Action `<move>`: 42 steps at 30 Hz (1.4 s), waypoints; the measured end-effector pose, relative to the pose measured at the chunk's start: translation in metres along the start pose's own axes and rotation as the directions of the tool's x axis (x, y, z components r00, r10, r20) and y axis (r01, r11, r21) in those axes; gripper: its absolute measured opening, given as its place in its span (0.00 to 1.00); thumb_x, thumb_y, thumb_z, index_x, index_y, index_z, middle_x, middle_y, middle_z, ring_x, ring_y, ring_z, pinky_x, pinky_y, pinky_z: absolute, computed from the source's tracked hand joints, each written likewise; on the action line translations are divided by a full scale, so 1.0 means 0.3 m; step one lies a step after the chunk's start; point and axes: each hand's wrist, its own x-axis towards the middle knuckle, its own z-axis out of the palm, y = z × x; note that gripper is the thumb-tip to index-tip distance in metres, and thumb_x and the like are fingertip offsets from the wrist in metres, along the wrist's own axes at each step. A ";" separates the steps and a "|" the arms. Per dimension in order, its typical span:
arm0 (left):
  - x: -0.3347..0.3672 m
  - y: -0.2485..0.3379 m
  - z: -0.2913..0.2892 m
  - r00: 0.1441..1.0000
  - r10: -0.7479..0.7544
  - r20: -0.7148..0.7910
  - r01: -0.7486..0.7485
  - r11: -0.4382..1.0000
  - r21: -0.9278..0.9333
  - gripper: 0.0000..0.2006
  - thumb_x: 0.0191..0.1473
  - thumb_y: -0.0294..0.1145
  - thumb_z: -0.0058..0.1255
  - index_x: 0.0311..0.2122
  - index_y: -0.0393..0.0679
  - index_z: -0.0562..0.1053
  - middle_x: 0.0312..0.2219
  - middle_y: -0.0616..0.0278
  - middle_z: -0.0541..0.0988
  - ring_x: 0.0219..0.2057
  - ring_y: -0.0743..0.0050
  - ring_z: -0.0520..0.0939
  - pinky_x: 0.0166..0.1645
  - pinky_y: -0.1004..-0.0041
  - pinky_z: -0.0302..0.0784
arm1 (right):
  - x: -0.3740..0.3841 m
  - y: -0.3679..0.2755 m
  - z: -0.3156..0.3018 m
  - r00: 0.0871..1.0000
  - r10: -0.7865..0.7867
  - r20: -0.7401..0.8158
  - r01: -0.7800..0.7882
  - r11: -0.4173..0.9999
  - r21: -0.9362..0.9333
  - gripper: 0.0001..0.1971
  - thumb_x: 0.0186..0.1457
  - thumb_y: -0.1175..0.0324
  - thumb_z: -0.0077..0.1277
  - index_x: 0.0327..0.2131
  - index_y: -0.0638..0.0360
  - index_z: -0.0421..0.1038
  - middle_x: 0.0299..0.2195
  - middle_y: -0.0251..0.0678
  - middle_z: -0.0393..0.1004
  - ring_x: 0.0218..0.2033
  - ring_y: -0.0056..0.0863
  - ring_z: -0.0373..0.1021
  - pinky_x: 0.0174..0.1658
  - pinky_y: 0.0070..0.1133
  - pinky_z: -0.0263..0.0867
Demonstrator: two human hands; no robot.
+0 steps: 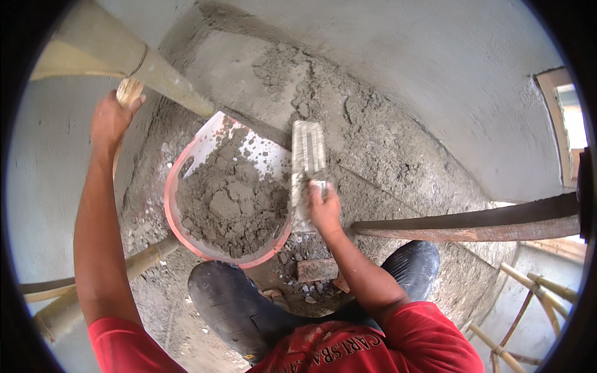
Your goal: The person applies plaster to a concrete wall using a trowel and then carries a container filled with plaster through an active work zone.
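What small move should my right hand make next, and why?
Probably set the float on the lumpy mortar just ahead and draw it across: the right hand grips the float at the tub's right edge, and that mortar lies rough beside a smoother patch.

Rough grey floor (pixel 152 304), pink-rimmed tub (pixel 171 208), spread mortar (pixel 373 121), brick (pixel 318 270), loose rubble (pixel 310 299).

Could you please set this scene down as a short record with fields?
Left hand: grips a wooden stick beside a thick bamboo pole
Right hand: holds a long float by its handle, at the tub's right side
Tub: pink-rimmed, holding grey mortar
Nearby: a brick on the ground, between the knees
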 end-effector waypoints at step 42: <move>-0.030 -0.026 -0.025 0.999 -0.054 0.000 0.054 0.991 -0.123 0.35 0.49 0.58 0.60 0.48 0.33 0.74 0.40 0.36 0.80 0.44 0.37 0.80 0.47 0.52 0.76 | 0.588 -0.291 0.431 0.930 0.340 -0.143 -0.366 0.899 -0.240 0.22 0.63 0.69 0.39 0.55 0.72 0.51 0.44 0.61 0.75 0.49 0.54 0.72 0.52 0.40 0.69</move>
